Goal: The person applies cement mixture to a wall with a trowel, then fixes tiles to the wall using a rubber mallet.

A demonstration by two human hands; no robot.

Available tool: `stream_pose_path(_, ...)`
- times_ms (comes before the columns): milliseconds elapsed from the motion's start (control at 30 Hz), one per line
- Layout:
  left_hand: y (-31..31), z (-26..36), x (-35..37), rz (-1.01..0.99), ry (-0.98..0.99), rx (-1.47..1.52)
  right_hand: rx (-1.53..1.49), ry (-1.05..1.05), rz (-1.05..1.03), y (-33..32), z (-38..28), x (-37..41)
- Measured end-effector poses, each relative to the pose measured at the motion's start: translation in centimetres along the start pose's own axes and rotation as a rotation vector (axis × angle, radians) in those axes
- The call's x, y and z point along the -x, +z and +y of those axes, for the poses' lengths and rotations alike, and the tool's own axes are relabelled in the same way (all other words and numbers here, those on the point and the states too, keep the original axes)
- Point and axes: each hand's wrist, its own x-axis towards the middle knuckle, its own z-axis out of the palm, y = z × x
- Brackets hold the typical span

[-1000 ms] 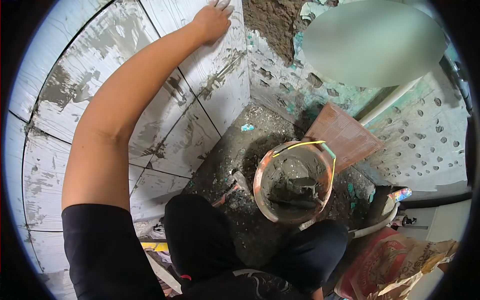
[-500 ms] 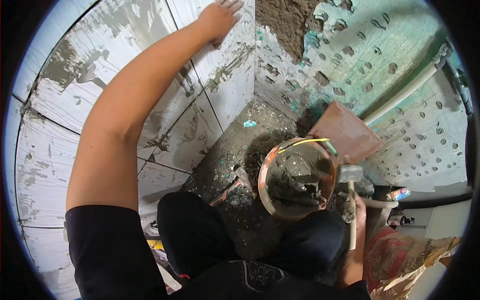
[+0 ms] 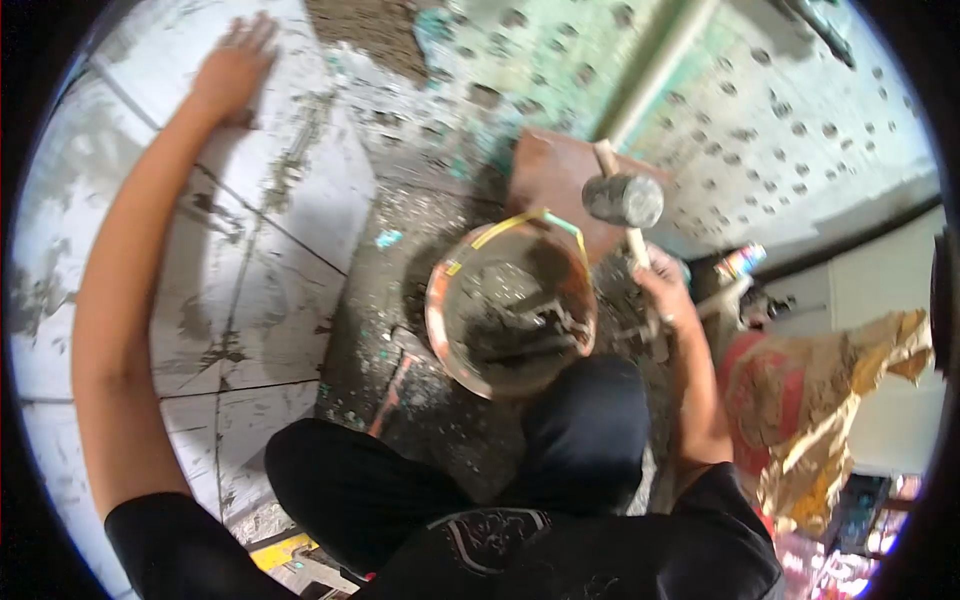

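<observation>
My left hand [image 3: 238, 72] lies on a white wall tile [image 3: 285, 110] at the upper left, fingers stretched out and holding nothing. Smears of grey mortar mark the tiles. On the right, my right hand [image 3: 664, 282] is closed round the wooden handle of a rubber mallet [image 3: 622, 200], whose dark head points up and away from me. Left of the mallet stands an orange bucket [image 3: 437, 318] with wet grey mortar [image 3: 500, 300] inside and a yellow and green handle over its rim. Behind it a reddish-brown tile [image 3: 548, 175] leans against the wall.
A hammer [image 3: 398, 375] with an orange-red handle lies on the gritty floor [image 3: 345, 350] by the tiled wall. A torn paper sack [image 3: 800, 390] stands at my right. A pale pipe [image 3: 660, 75] runs along the pitted green wall [image 3: 780, 130]. Something yellow [image 3: 280, 552] lies at lower left.
My view has turned to the right. My right hand has brought the mallet up from beside my knee to near the leaning tile. The left hand stays against the tiled wall.
</observation>
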Motion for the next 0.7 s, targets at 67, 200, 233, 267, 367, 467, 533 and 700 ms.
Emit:
stream_pose_path(67,-1.0,0.2,0.4,-0.020,0.013,-0.021,-0.181,-0.067,-0.092,1.7,-3.5,-5.6)
stream_pose_path(200,-3.0,-0.1,1.3,-0.019,0.024,-0.059,-0.537,-0.060,-0.088,13.0,-11.3,-17.4)
stream_pose_path(233,-2.3,-0.7,1.3,0.000,0.041,-0.065,-0.403,-0.086,-0.096,15.1,-10.9,-21.5)
stream_pose_path(267,-1.8,-0.9,1.1,0.026,0.064,-0.066,-0.266,-0.111,-0.096,17.1,-9.9,-24.2)
stream_pose_path(367,-2.9,-0.3,1.3,-0.043,0.022,-0.124,-0.189,-0.275,0.183,25.7,-10.7,-25.7)
stream_pose_path(467,-3.0,-0.4,1.3,-0.077,0.043,-0.150,-0.403,-0.340,0.367,32.8,-9.1,-26.8)
stream_pose_path(533,-2.6,-0.4,1.3,-0.075,0.076,-0.148,-0.511,-0.286,0.421,34.5,-8.9,-26.3)
stream_pose_path(700,-3.2,-0.4,1.4,-0.057,0.047,-0.130,-0.511,-0.276,0.476,35.4,-10.3,-27.7)
